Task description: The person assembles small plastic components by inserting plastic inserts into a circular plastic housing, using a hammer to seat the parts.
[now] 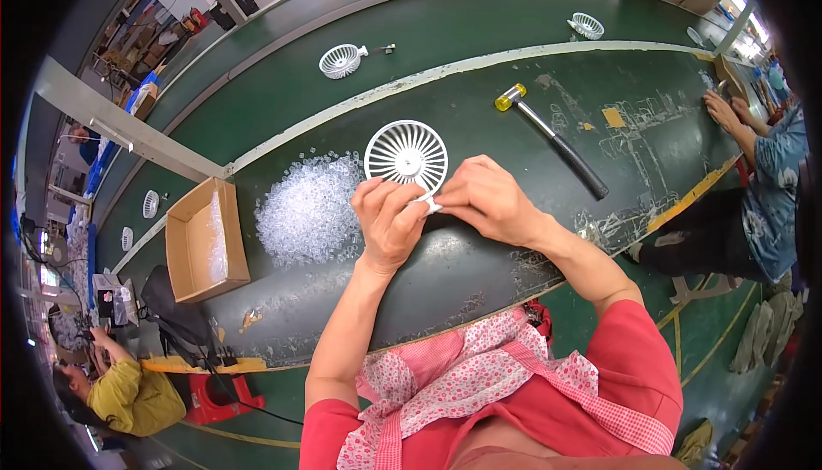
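Nearest to us are the red sleeves point(629, 367) and the flowered apron point(462, 367), cut off by the lower border. The two forearms reach over the dark table point(479, 260). For places, we take the pile of clear small pieces point(308, 209) as our landmark.

Just to the right of the pile, the left hand point(392, 222) is closed on the near rim and short neck of a white fan point(408, 160). The right hand point(495, 200), further right of the pile, pinches the tip of this neck between thumb and bent fingers. The fingertips cover most of the neck, so we cannot tell if a small piece is also held there.

The fan's slatted round face looks upward. Its long axis runs through the neck, which points toward the person and slightly away from the pile.

Left of the pile stands a cardboard box point(188, 239); its clear content is hard to make out. Well to the right of the pile lie a yellow-headed hammer point(555, 136) and a yellow patch point(614, 117), whose possible writing is too small for us. Beyond the pile, a green belt point(479, 38) carries more white fans point(341, 61). At far right of the pile, a co-worker point(771, 196) is partly cut off by the dark rim.
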The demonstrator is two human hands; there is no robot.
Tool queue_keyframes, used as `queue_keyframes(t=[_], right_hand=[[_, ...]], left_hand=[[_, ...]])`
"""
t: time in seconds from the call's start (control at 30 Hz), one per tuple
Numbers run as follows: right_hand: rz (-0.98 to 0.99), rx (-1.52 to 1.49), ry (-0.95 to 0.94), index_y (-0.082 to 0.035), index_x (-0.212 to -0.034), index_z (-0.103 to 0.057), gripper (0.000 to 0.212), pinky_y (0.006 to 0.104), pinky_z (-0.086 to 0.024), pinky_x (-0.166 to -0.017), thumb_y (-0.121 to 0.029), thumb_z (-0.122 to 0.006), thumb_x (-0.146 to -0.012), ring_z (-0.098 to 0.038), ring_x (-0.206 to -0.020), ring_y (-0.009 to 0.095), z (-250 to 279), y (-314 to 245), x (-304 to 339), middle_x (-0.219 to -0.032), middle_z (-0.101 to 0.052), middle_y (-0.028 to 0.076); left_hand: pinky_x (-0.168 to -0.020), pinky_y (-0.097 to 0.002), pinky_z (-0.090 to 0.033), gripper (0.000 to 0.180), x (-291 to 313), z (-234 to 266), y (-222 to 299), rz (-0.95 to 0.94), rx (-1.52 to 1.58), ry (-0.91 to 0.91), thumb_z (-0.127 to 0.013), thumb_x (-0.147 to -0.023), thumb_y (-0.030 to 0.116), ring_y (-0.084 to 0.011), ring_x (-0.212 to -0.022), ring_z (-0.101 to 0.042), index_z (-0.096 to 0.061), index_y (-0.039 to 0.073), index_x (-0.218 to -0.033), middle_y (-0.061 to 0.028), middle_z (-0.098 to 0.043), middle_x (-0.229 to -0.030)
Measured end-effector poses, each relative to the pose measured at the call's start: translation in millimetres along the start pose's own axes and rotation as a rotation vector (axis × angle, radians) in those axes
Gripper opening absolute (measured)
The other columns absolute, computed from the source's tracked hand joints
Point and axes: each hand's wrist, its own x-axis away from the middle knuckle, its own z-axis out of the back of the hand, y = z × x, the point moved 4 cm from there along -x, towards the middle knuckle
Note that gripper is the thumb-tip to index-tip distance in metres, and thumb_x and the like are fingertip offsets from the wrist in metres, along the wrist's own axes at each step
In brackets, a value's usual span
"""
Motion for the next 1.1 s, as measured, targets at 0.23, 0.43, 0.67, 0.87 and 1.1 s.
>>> queue_keyframes(t=[0.23, 0.43, 0.67, 0.87, 1.1], right_hand=[[0.184, 0.186, 0.038, -0.006, -0.099, -0.063, 0.031, 0.0387, -0.05, -0.079, -0.003, -0.08, -0.073, -0.065, -0.08, 0.022, -5, -12, 5, -0.091, -0.068, 0.004], [-0.034, -0.006, 0.082, -0.004, -0.095, -0.065, 0.023, 0.04, -0.046, -0.081, 0.001, -0.077, -0.075, -0.06, -0.079, 0.025, 1, -1, 0, -0.083, -0.062, 0.007], [-0.253, -0.14, -0.001, -0.003, -0.09, -0.067, 0.009, 0.0371, -0.042, -0.084, -0.005, -0.072, -0.083, -0.057, -0.081, 0.024, 14, -3, -13, -0.081, -0.061, 0.006], [-0.463, -0.058, 0.108, -0.001, -0.09, -0.067, 0.009, 0.0352, -0.043, -0.082, -0.01, -0.069, -0.088, -0.057, -0.084, 0.023, 10, 30, -5, -0.083, -0.064, 0.008], [-0.629, 0.157, 0.118, -0.003, -0.087, -0.066, 0.012, 0.0376, -0.042, -0.085, -0.015, -0.066, -0.091, -0.059, -0.084, 0.024, 9, 83, 18, -0.085, -0.067, 0.008]], left_hand=[[-0.096, -0.0435, -0.04, 0.041, 9, 7, -1, 0.019, 0.005, 0.079, -0.076, -0.072, 0.007, -0.0183, -0.093, -0.06, -0.053, 0.019, -0.103, 0.0027, -0.065, -0.1], [-0.084, -0.0377, -0.046, 0.037, -4, 3, 0, 0.167, 0.192, -0.095, -0.078, -0.069, 0.002, -0.0206, -0.083, -0.062, -0.064, 0.012, -0.102, -0.0021, -0.066, -0.096], [-0.071, -0.0266, -0.053, 0.021, -2, -13, -12, 0.867, 1.024, -0.205, -0.074, -0.084, -0.002, -0.0108, -0.085, -0.064, -0.064, 0.003, -0.103, -0.005, -0.069, -0.094], [-0.094, -0.033, -0.047, 0.03, -1, -20, -17, 0.939, 0.688, -0.17, -0.074, -0.086, 0.004, -0.02, -0.109, -0.059, -0.06, 0.001, -0.113, -0.01, -0.064, -0.113], [-0.102, -0.0455, -0.038, 0.052, -4, -29, 17, 0.307, 0.082, -0.306, -0.08, -0.076, 0.01, -0.0352, -0.122, -0.049, -0.058, 0.006, -0.124, -0.0142, -0.054, -0.131]])
